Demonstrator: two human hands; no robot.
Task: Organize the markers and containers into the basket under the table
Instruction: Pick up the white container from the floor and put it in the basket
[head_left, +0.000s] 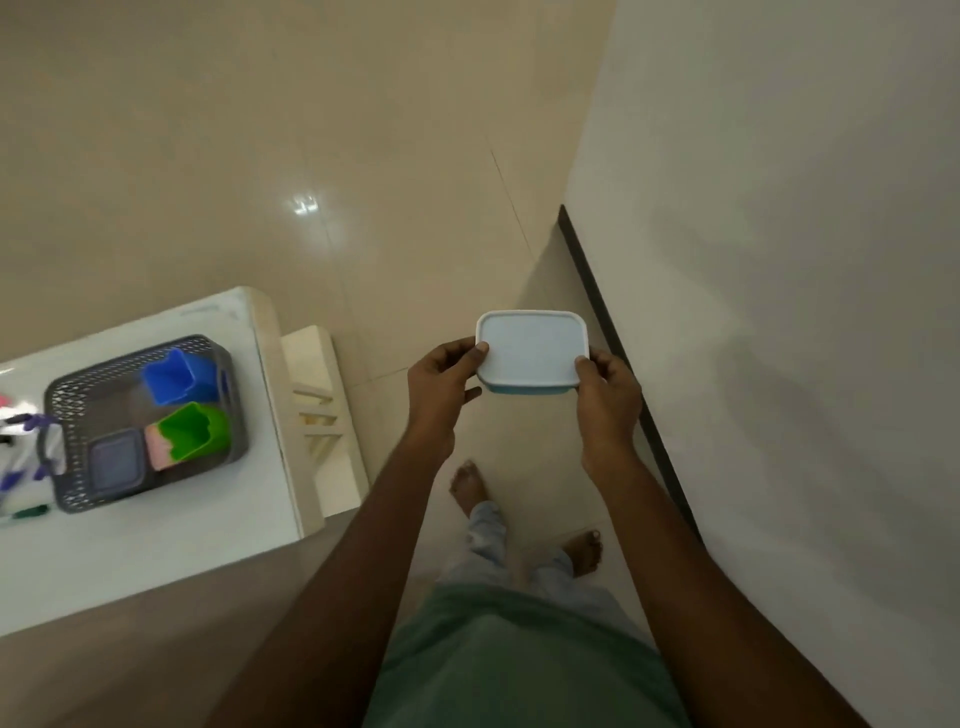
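Left hand (441, 382) and right hand (605, 387) are gripping the box's (532, 349) short ends. The basket (67, 392) is lying well to their left, nearer the left hand.

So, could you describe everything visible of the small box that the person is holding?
The box is a shallow rectangle with rounded corners, seemingly plastic. Its pale lid is on and faces up; a bluer base shows under the near edge. It is held about level above the floor. The left hand grips its left side, the right hand its right side, thumbs on the lid.
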